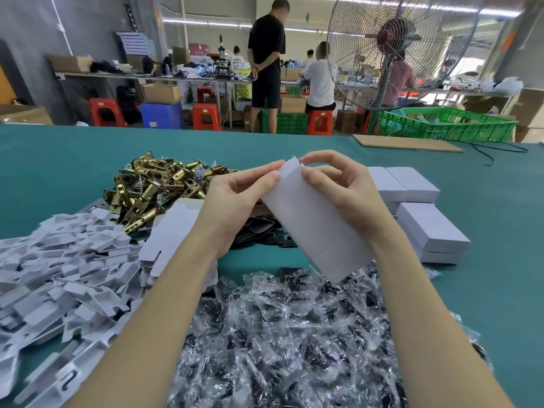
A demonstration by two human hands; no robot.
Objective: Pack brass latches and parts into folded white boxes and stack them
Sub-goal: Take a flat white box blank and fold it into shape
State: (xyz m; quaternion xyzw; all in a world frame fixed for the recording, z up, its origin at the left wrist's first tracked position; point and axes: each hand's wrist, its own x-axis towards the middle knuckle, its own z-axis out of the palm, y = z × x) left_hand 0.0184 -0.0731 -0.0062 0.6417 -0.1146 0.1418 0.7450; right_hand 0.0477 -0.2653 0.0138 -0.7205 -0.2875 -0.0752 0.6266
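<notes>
- Teal felt-like cloth covers the broad worktable (485, 290); it looks soft and grippy, so boxes set on it should stay put.
- Clear crinkly plastic bags of small black parts (294, 343) fill the lower middle of the frame; expect them to be slippery.
- Flat white die-cut cardboard inserts (59, 275) spread across the lower left.
- Shiny brass tubular latches (147, 187) are heaped at centre left; judge them heavy and hard.
- Closed white boxes (432, 228) are stacked at right.
- Your long white folded carton (315, 228) is held up at centre: light and easily creased, so hold it by its edges.
- Your left hand (238, 201) and right hand (347, 189) both pinch its top flap.
</notes>
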